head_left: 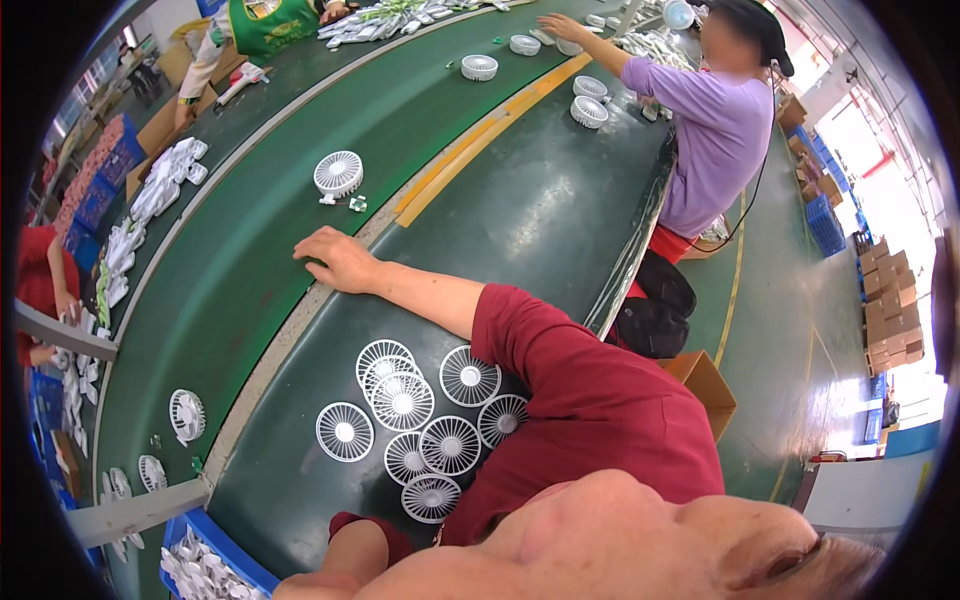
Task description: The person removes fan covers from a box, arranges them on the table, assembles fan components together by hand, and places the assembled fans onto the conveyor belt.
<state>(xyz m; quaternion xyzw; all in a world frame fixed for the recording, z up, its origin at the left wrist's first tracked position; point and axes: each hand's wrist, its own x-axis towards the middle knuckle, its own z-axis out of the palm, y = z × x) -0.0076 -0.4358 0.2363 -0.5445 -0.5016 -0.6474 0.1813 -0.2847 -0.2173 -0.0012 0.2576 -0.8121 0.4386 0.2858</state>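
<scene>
At the belt's edge the right hand (338, 260) lies flat and open, holding nothing; the left hand is out of view. Nearest on the belt stands a white fan (338, 174): probably light, rigid plastic with a fragile grille, best gripped by its rim.

One head-worn fisheye view looks steeply down from above the person's shoulder, close over the near edge of the counter (560, 210). It faces along the green belt (270, 230) toward the far end, with straight edges bending near the rim.
</scene>
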